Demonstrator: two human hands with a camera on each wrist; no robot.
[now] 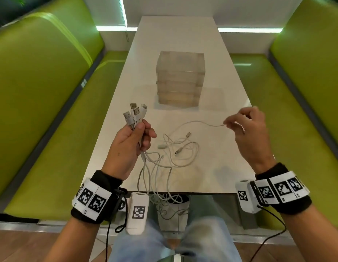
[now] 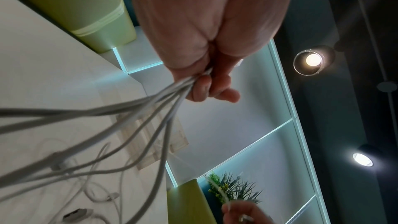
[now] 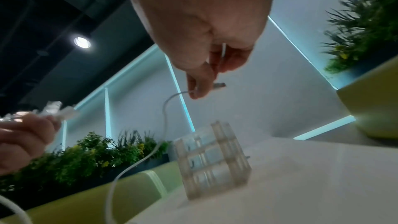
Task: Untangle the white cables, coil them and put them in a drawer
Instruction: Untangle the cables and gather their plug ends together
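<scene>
My left hand (image 1: 135, 138) grips a bundle of white cables just below their plugs (image 1: 135, 112), which stick up above the fist. From it the cables (image 2: 120, 111) hang down in a loose tangle (image 1: 175, 148) on the white table (image 1: 211, 167) and over its near edge. My right hand (image 1: 238, 121) pinches one white cable (image 1: 200, 122) near its end and holds it raised to the right; the plug (image 3: 219, 85) shows past the fingertips. A clear drawer unit (image 1: 180, 78) stands shut at mid-table, beyond both hands.
Green bench seats (image 1: 56, 148) flank the table on both sides. Some cable loops dangle below the table's front edge above my knees (image 1: 172, 207). Plants (image 3: 96, 152) line the wall behind.
</scene>
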